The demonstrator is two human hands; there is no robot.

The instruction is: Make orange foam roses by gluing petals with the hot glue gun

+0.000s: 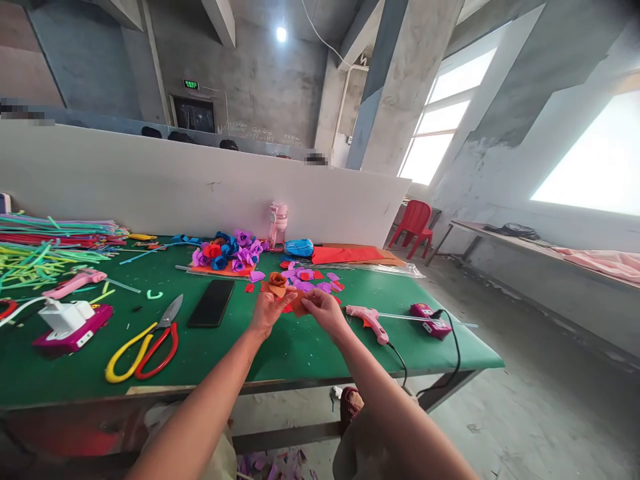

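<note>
Over the green table (300, 357), my left hand (269, 310) is closed on a brown paper flower (278, 283) with a rolled centre. Beside it, my right hand (323, 307) pinches a loose orange-brown petal (299, 305) close to the flower. Behind both hands lie scattered purple and red petals (324, 287). A pink glue gun (369, 321) with a clear glue stick rests to the right of my right hand. On the left are a black phone (212, 303) and scissors (157, 340) with one yellow and one red handle.
Finished purple, blue and red paper flowers (230, 250) sit at the back, near a pink bottle (278, 227) and a blue pouch (299, 248). Coloured stems (55, 230), another glue gun (75, 283) and a power strip (75, 330) occupy the left. A second power strip (431, 321) stands right.
</note>
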